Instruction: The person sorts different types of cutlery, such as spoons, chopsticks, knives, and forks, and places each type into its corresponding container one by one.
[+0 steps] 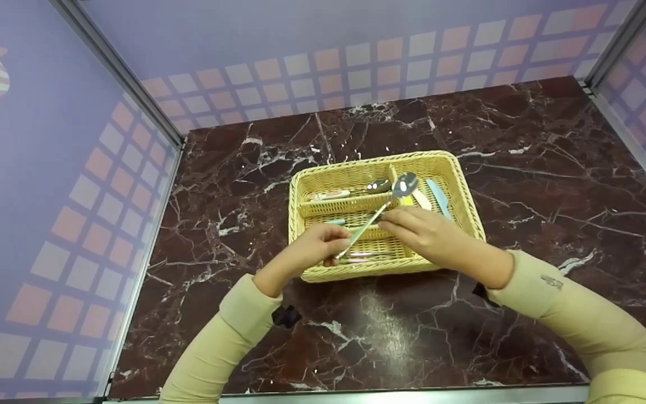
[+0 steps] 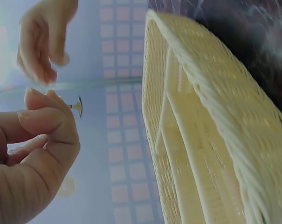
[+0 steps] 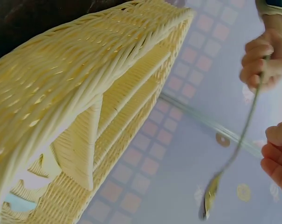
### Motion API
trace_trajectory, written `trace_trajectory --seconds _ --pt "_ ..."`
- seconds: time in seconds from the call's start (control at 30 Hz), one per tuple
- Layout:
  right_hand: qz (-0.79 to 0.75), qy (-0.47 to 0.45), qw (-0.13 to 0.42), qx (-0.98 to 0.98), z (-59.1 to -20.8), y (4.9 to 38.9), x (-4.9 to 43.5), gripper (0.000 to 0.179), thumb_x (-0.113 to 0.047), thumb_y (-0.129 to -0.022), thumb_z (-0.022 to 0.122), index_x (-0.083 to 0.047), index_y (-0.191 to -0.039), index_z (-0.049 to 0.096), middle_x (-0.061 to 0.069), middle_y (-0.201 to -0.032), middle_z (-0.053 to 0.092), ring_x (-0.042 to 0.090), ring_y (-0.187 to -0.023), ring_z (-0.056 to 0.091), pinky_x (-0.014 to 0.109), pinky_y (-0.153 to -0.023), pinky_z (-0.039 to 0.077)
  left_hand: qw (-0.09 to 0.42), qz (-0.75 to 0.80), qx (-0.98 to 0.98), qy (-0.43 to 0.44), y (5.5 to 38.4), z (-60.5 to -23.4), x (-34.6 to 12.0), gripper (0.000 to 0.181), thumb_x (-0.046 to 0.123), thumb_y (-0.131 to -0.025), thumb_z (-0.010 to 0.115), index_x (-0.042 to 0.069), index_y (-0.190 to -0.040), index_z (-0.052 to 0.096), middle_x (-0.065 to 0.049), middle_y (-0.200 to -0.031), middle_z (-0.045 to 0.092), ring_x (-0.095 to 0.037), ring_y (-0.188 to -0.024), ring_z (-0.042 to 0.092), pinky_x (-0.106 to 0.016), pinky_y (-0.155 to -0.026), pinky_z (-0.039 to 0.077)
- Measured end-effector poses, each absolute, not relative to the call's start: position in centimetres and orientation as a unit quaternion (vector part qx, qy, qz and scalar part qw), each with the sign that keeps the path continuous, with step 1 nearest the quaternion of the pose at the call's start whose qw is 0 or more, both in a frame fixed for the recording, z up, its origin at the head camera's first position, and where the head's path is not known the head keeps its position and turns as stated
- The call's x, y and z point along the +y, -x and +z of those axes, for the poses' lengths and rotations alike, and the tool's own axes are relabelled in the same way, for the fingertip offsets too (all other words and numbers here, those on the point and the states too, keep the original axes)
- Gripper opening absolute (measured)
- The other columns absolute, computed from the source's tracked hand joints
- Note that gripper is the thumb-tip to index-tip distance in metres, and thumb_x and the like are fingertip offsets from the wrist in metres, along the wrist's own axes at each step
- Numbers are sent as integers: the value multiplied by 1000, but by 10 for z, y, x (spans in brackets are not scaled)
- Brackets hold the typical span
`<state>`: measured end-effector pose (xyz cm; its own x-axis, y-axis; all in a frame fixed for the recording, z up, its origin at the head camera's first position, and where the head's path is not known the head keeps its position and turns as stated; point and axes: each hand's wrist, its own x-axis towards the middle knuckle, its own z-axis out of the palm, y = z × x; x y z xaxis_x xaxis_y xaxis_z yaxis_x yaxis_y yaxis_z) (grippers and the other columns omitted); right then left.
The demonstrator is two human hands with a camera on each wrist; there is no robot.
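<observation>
A long spoon with a shiny metal bowl (image 1: 405, 184) and a slim pale handle is held up at a slant over the wicker basket (image 1: 379, 273). My left hand (image 1: 314, 247) pinches the handle near its end, thumb against curled fingers; the right wrist view shows this grip (image 3: 266, 60) too. My right hand (image 1: 427, 233) hovers beside the spoon, fingers loosely bent. In the right wrist view its fingertips (image 3: 277, 151) stand apart from the handle. From the left wrist, the spoon is mostly hidden behind my left hand (image 2: 43, 149).
Dividers split the basket into compartments. Inside lie another spoon (image 1: 379, 186), a white-handled utensil (image 1: 331, 194), a light blue knife-shaped piece (image 1: 439, 196), a cream piece (image 1: 422, 200) and thin shiny utensils (image 1: 363, 256). Patterned panels (image 1: 300, 73) enclose the dark marbled table (image 1: 233, 224).
</observation>
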<state>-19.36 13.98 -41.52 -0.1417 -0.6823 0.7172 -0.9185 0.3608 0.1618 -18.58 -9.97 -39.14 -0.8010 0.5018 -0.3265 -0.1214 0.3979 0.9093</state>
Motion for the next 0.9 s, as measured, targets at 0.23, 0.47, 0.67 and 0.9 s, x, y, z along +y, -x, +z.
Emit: trace_trajectory --seconds 0.23,0.47,0.67,0.9 --pt "134 -549 370 -738 -419 199 134 16 3 -80 52 4 -92 63 13 -92 61 23 -79 57 27 -72 52 331 545 759 -133 179 -393 -94 20 3 -93 46 -13 -102 54 1 -64 47 -5 -50 45 -17 -47 37" --pt "86 -562 378 -731 -424 204 131 16 1 -84 49 3 -92 63 11 -89 59 21 -76 56 25 -68 51 336 562 743 -138 178 -396 -98 23 4 -94 47 -15 -106 52 3 -65 48 -4 -50 46 -18 -47 37" --pt "32 -593 390 -703 -422 221 116 12 -2 -84 54 2 -92 61 9 -88 59 19 -76 56 23 -68 51 314 601 723 -131 177 -406 -114 29 8 -94 47 -16 -110 51 3 -70 51 -3 -52 47 -15 -48 39" --pt "59 -508 136 -848 -417 281 96 19 5 -80 57 5 -99 59 16 -93 60 27 -84 59 32 -76 53 109 603 790 -20 183 -437 -162 32 14 -95 48 -8 -118 53 -9 -80 61 -10 -58 52 -18 -51 42"
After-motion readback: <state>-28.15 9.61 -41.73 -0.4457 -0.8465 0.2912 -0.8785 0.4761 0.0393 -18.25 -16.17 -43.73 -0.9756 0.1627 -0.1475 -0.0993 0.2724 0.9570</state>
